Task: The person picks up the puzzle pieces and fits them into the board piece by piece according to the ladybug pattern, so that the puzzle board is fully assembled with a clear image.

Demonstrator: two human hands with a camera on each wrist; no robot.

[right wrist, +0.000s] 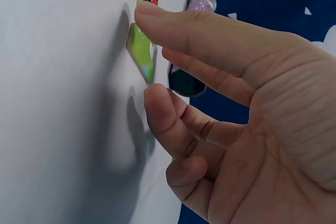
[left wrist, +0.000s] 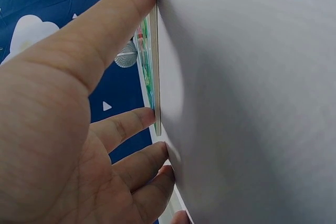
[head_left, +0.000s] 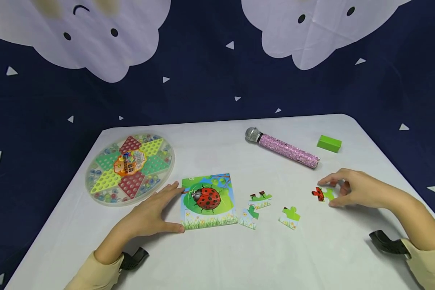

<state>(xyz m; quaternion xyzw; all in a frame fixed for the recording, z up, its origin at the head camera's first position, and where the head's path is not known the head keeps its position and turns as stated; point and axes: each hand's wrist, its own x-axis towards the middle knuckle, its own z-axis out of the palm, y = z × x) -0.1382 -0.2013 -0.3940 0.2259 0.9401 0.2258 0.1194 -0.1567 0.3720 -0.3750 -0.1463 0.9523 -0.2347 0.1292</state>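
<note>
So our left hand [head_left: 150,215] touches the left side of the ladybug picture [head_left: 207,198], fingers spread, with the marble game [head_left: 131,185] just beyond. Three loose pieces [head_left: 291,215] lie right of the picture, two close together, one apart. Our right hand [head_left: 362,189] has thumb and finger at a red-and-green bit [head_left: 328,195]. Further back we've got a pink glittery mic [head_left: 284,150] and a green block [head_left: 329,143], all on a white table [head_left: 217,262].
</note>
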